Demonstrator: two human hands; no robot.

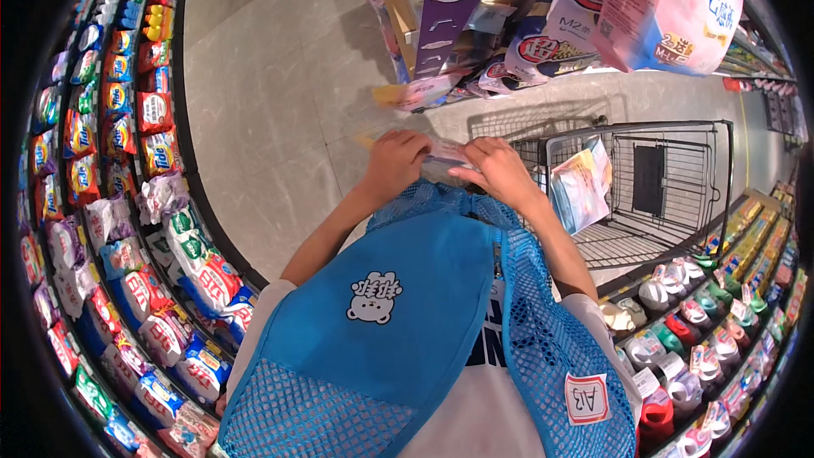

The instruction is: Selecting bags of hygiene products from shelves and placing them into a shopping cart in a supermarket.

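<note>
In front of my chest, a pale pink plastic packet [447, 152] is gripped at both ends, partly hidden by my fingers and blurred. My left hand [397, 159] curls over its left end, where a yellowish corner sticks out past the knuckles. My right hand [499, 168] pinches the other end, thumb towards me. Just beyond, a similar pink-and-yellow packet [416, 94] lies at the low edge of a purple display rack [439, 19]. To the right of my right hand, a wire shopping cart [674, 172] holds pastel packages [580, 186].
Large bagged packs [668, 13] jut from the display at the upper right. Shelves of detergent bags [117, 133] curve along the left. Bottles [683, 312] line shelves at the lower right. Grey tiled floor [267, 89] runs between. I wear a blue mesh vest [394, 280].
</note>
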